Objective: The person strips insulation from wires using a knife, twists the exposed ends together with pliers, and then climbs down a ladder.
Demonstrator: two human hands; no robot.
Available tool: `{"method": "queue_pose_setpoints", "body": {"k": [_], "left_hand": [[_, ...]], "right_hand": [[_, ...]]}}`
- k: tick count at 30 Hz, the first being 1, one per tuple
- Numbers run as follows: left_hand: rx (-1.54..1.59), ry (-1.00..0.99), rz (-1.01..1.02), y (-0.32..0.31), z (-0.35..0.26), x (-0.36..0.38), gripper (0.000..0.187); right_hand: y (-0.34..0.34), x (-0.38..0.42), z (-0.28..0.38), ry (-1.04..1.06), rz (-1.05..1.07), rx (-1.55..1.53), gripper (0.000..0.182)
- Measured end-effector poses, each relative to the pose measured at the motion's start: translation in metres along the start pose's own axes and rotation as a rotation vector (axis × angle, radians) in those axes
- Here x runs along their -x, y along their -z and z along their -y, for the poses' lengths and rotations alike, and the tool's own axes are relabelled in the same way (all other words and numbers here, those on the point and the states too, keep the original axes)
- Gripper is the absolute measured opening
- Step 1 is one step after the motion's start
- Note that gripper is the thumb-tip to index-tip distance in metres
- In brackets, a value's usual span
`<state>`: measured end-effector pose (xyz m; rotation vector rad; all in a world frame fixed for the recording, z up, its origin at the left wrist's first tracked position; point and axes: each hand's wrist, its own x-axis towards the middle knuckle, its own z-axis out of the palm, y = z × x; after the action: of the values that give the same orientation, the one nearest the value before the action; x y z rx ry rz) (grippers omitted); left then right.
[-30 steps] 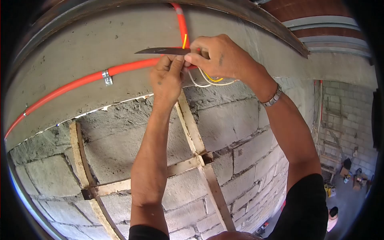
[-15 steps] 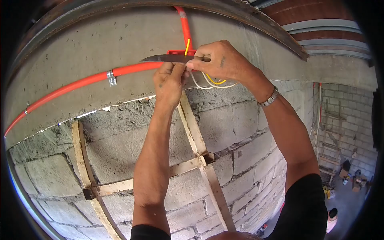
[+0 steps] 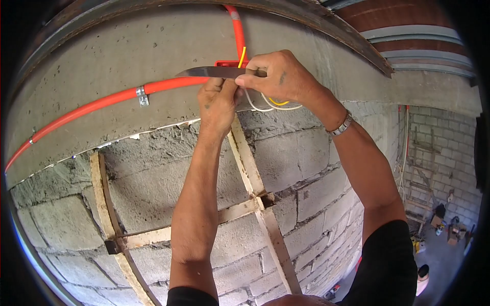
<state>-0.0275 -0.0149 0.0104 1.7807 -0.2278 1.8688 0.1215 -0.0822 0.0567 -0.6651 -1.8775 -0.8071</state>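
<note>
My right hand (image 3: 278, 76) is closed on a knife whose dark blade (image 3: 204, 73) points left, across the front of a red box (image 3: 224, 63). The upright end of a yellow wire (image 3: 243, 56) shows just above the blade. My left hand (image 3: 218, 102) is closed right under the blade, thumb and fingers pinched near the wires; what lies between them is hidden. White wires (image 3: 255, 106) and a yellow loop (image 3: 278, 102) hang below my right hand.
Red conduit (image 3: 115, 99) runs along the concrete beam, held by a metal clamp (image 3: 142, 96). More conduit (image 3: 237, 33) rises above the box. A metal frame (image 3: 245, 158) stands against the block wall (image 3: 148, 194). Far below right is a person (image 3: 422, 278).
The knife has shifted slightly left and up, and its blade is tilted a little differently. The yellow wire's tip has moved slightly right. Both hands keep their grip.
</note>
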Motion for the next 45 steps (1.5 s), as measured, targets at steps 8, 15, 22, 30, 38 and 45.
{"method": "queue_pose_setpoints", "body": {"k": [8,15,22,30,38,45], "left_hand": [[0.043,-0.003,0.043,0.002,0.007,-0.001,0.013],[0.086,0.009,0.066,0.007,0.011,-0.003,0.012],[0.074,-0.008,0.075,0.007,0.010,-0.004,0.014],[0.076,-0.030,0.080,0.007,0.012,-0.004,0.013],[0.044,-0.020,0.019,-0.001,0.010,0.004,0.019],[-0.140,-0.037,0.018,-0.003,0.003,0.010,0.022]], "right_hand": [[0.003,0.000,-0.003,-0.110,0.113,-0.054,0.031],[0.003,0.003,-0.005,-0.073,0.045,-0.079,0.033],[0.002,0.008,-0.016,-0.017,-0.102,0.152,0.043],[0.006,0.018,-0.026,0.098,-0.250,0.251,0.043],[0.103,0.064,-0.061,0.013,-0.428,0.213,0.040],[0.060,0.041,0.010,0.165,-0.197,0.035,0.039]]}}
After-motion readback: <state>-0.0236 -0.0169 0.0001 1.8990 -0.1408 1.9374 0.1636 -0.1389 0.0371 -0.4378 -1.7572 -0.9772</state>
